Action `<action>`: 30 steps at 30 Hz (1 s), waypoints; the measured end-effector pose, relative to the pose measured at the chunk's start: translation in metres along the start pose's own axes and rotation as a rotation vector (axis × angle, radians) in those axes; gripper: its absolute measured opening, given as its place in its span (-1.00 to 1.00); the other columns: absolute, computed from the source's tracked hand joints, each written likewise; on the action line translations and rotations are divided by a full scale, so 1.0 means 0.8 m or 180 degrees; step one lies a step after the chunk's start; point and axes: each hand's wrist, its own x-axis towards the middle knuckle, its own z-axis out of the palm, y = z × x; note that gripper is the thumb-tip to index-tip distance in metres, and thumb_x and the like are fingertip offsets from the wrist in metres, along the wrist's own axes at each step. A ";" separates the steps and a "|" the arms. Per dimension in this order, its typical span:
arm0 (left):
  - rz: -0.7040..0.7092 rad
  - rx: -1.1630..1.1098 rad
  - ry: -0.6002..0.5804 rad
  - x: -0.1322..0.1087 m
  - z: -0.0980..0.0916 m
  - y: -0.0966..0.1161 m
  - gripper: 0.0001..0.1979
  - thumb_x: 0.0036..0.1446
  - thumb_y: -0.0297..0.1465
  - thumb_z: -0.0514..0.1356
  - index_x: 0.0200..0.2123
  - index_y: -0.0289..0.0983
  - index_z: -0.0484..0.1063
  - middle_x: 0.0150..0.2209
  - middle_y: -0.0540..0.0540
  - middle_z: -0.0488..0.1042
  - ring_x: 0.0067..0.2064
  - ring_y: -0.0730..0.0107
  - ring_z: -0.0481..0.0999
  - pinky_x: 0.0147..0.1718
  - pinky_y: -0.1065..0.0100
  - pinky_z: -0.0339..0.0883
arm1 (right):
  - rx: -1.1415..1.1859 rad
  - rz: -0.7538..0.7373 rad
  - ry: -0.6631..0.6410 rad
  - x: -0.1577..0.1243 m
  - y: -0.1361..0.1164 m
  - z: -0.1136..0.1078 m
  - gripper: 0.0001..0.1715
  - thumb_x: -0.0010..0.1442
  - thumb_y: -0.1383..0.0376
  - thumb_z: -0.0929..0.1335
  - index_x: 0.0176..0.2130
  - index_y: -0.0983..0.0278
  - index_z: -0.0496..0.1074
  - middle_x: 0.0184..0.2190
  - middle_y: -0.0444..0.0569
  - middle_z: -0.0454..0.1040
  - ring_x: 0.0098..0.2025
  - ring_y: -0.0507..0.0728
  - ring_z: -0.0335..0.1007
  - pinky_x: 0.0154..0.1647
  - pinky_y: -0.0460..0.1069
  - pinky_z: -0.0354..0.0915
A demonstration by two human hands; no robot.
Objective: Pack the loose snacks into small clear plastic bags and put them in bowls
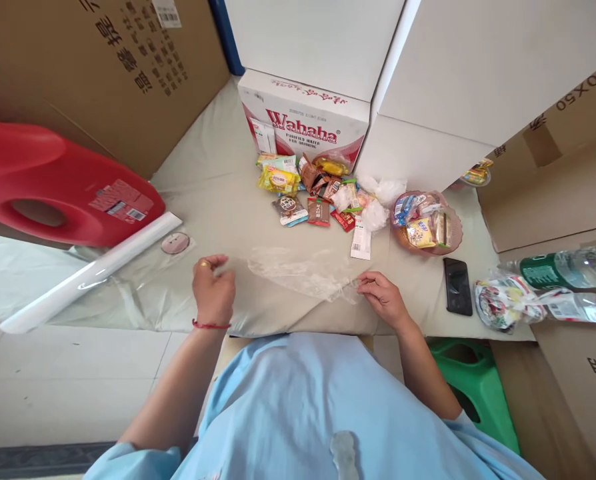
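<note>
A thin clear plastic bag (298,273) lies spread and crinkled on the cloth-covered surface before me. My right hand (382,299) pinches its right end between thumb and fingertips. Left of the bag, and apart from it, is my left hand (214,290), its fingers bent with a gap to the thumb and nothing visible between them. Beyond the bag lies a pile of small wrapped snacks (319,211), with crumpled clear plastic (375,215) at its right side. A pink transparent bowl (451,247) of packaged snacks stands to the right.
A Wahaha carton (303,127) stands behind the snacks. On the left are a large red jug (68,187), a white roll (93,275) and a round pink item (175,243). At right lie a black phone (458,287), a tied bag (503,303) and plastic bottles (573,268).
</note>
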 end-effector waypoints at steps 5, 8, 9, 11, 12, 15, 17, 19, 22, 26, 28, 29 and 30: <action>0.1676 0.1027 -0.1114 0.030 0.062 0.072 -0.68 0.03 -0.37 0.30 -0.09 -0.17 0.51 0.02 -0.19 0.49 0.26 -0.08 0.29 0.36 -0.07 -0.08 | -0.0101 -0.0067 -0.0041 0.006 0.003 0.013 -0.78 0.27 0.28 0.35 -0.30 0.11 0.63 -0.05 0.01 0.54 -0.12 0.16 0.53 -0.07 0.11 0.46; 0.1634 0.0993 -0.2126 0.045 0.128 0.079 -0.58 -0.14 -0.28 0.43 -0.15 -0.20 0.51 0.02 -0.25 0.50 0.32 -0.21 0.21 0.35 -0.13 -0.14 | -0.0106 -0.0156 -0.0091 0.011 -0.001 0.009 -0.78 0.24 0.32 0.35 -0.32 0.12 0.62 -0.05 0.00 0.55 -0.12 0.15 0.53 -0.08 0.09 0.45; 0.1508 0.1101 -0.2342 0.048 0.146 0.074 -0.61 -0.19 -0.27 0.46 -0.24 -0.21 0.51 -0.05 -0.26 0.51 0.29 -0.23 0.24 0.33 -0.13 -0.11 | -0.0111 -0.0179 -0.0086 0.011 -0.003 0.007 -0.77 0.23 0.33 0.35 -0.33 0.12 0.62 -0.05 0.00 0.55 -0.12 0.15 0.54 -0.09 0.09 0.45; 0.1362 0.1271 -0.2535 0.052 0.171 0.060 -0.69 -0.23 -0.25 0.47 -0.47 -0.20 0.42 -0.24 -0.22 0.50 0.15 -0.20 0.36 0.26 -0.08 0.02 | -0.0155 -0.0177 -0.0027 0.008 -0.001 0.002 -0.75 0.22 0.36 0.34 -0.34 0.13 0.62 -0.06 0.01 0.54 -0.11 0.16 0.53 -0.08 0.08 0.45; 0.1344 0.1309 -0.2574 0.053 0.176 0.052 -0.68 -0.21 -0.25 0.46 -0.54 -0.19 0.36 -0.31 -0.19 0.47 0.06 -0.14 0.40 0.21 -0.03 0.09 | -0.0200 -0.0156 0.0024 0.004 0.001 -0.002 -0.75 0.21 0.37 0.33 -0.34 0.13 0.62 -0.06 0.01 0.54 -0.11 0.16 0.53 -0.08 0.09 0.44; 0.1412 0.1212 -0.2526 0.051 0.165 0.034 -0.67 -0.04 -0.22 0.35 -0.59 -0.17 0.26 -0.40 -0.11 0.38 -0.19 0.09 0.41 -0.02 0.15 0.25 | -0.0422 -0.0026 0.0293 -0.010 0.015 -0.016 -0.72 0.20 0.38 0.31 -0.35 0.15 0.61 -0.07 0.02 0.53 -0.13 0.16 0.51 -0.07 0.10 0.43; 0.1342 0.1172 -0.2307 0.048 0.146 0.027 -0.70 0.10 -0.20 0.25 -0.55 -0.16 0.24 -0.45 -0.05 0.36 -0.34 0.23 0.35 -0.21 0.26 0.23 | -0.0602 0.0081 0.0576 -0.017 0.022 -0.026 -0.71 0.19 0.40 0.28 -0.36 0.17 0.59 -0.07 0.04 0.51 -0.14 0.17 0.51 -0.06 0.11 0.43; 0.1060 0.1240 -0.2012 0.042 0.128 0.023 -0.71 0.19 -0.19 0.18 -0.51 -0.15 0.24 -0.54 0.01 0.35 -0.46 0.30 0.29 -0.36 0.31 0.14 | -0.0796 0.0157 0.0921 -0.016 0.017 -0.034 -0.70 0.21 0.41 0.27 -0.34 0.18 0.58 -0.07 0.06 0.50 -0.10 0.19 0.50 -0.03 0.13 0.42; 0.0502 0.1373 -0.1673 0.025 0.116 0.022 -0.72 0.23 -0.16 0.17 -0.46 -0.13 0.23 -0.66 0.07 0.34 -0.54 0.32 0.27 -0.43 0.33 0.07 | -0.0954 -0.0021 0.1099 0.005 -0.015 -0.028 -0.69 0.31 0.39 0.26 -0.20 0.15 0.58 -0.05 0.07 0.49 0.01 0.22 0.47 0.08 0.15 0.39; 0.0132 0.1498 -0.1488 0.007 0.120 0.023 -0.71 0.30 -0.13 0.07 -0.42 -0.13 0.19 -0.66 0.09 0.35 -0.50 0.29 0.35 -0.39 0.33 0.15 | -0.1293 -0.0436 -0.0147 0.051 -0.067 0.022 -0.51 0.34 0.23 0.38 0.23 0.11 0.40 0.17 0.10 0.41 0.17 0.26 0.37 0.09 0.13 0.40; 0.0059 0.1582 -0.1411 0.010 0.119 0.022 -0.71 0.30 -0.13 0.05 -0.41 -0.14 0.18 -0.62 0.09 0.33 -0.48 0.31 0.36 -0.38 0.33 0.17 | -0.1725 -0.0302 -0.0946 0.069 -0.075 0.049 -0.46 0.33 0.27 0.39 0.27 0.11 0.36 0.14 0.09 0.43 0.13 0.25 0.38 -0.06 0.07 0.42; 0.0048 0.1618 -0.1328 0.014 0.117 0.021 -0.72 0.29 -0.14 0.06 -0.42 -0.14 0.17 -0.60 0.09 0.32 -0.47 0.31 0.35 -0.38 0.33 0.17 | -0.1933 -0.0179 -0.1200 0.074 -0.072 0.059 -0.54 0.34 0.32 0.36 0.21 0.12 0.42 0.07 0.07 0.47 0.07 0.24 0.39 -0.14 0.03 0.40; 0.0049 0.1651 -0.1222 0.019 0.113 0.019 -0.73 0.27 -0.15 0.07 -0.41 -0.14 0.17 -0.57 0.08 0.31 -0.45 0.32 0.34 -0.37 0.32 0.16 | -0.2096 -0.0067 -0.1305 0.076 -0.067 0.066 -0.63 0.36 0.37 0.33 0.11 0.13 0.48 -0.02 0.05 0.50 0.01 0.22 0.40 -0.19 0.01 0.37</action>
